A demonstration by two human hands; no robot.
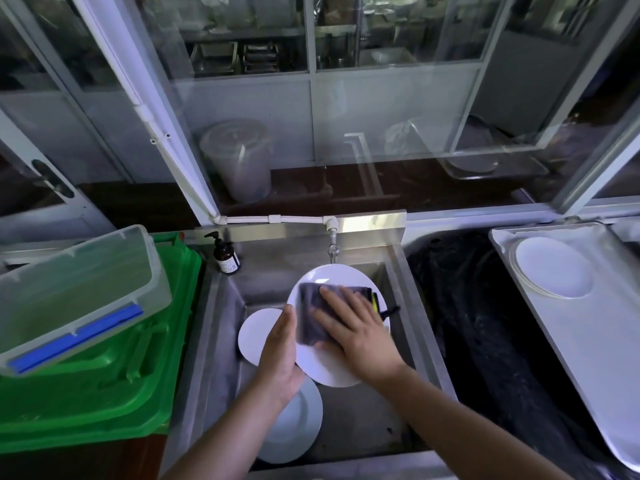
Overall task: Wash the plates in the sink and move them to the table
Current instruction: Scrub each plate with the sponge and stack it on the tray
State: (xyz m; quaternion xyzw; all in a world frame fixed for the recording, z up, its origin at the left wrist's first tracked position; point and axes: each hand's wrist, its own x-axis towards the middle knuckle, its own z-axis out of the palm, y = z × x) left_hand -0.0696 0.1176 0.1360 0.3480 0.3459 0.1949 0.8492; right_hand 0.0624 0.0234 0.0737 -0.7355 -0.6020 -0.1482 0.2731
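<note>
Over the sink (221,306), the left hand (281,355) grips the left edge of a white plate (332,362). The right hand (356,327), fingers flat and spread, presses a dark cloth (311,317) onto that plate. Two more plates (254,336) lie in the sink below.

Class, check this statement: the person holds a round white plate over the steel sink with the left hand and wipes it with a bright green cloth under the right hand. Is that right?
Not quite. The head view shows the cloth is dark grey, not bright green. The rest holds: the left hand holds the round white plate over the steel sink, and the right hand presses the cloth on it.
</note>
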